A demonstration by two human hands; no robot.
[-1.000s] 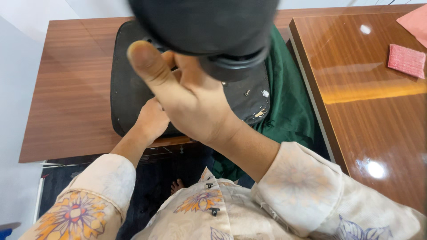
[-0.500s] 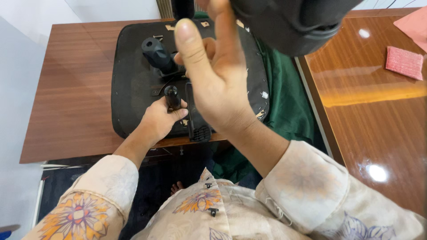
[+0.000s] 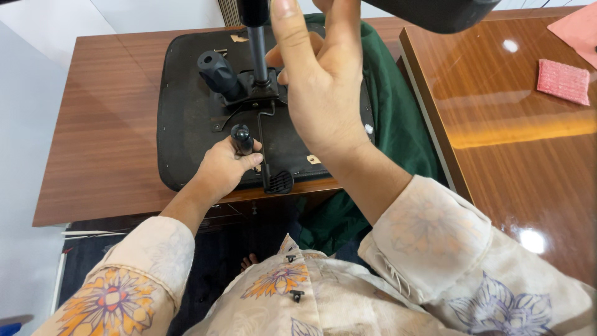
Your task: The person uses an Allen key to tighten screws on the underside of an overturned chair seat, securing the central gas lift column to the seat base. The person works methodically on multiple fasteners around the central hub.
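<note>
Brown wooden worktop (image 3: 106,124) carries the upside-down black chair seat (image 3: 186,118), where the left hand (image 3: 224,167) grips a round black knob lever (image 3: 241,138) while the right hand (image 3: 320,81) wraps the upright metal post (image 3: 257,50), best kept straight.

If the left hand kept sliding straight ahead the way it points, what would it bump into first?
Probably the black metal mechanism plate at the middle of the upturned black seat base. The left hand grips a black knob lever pointing there; depth is unclear.
</note>
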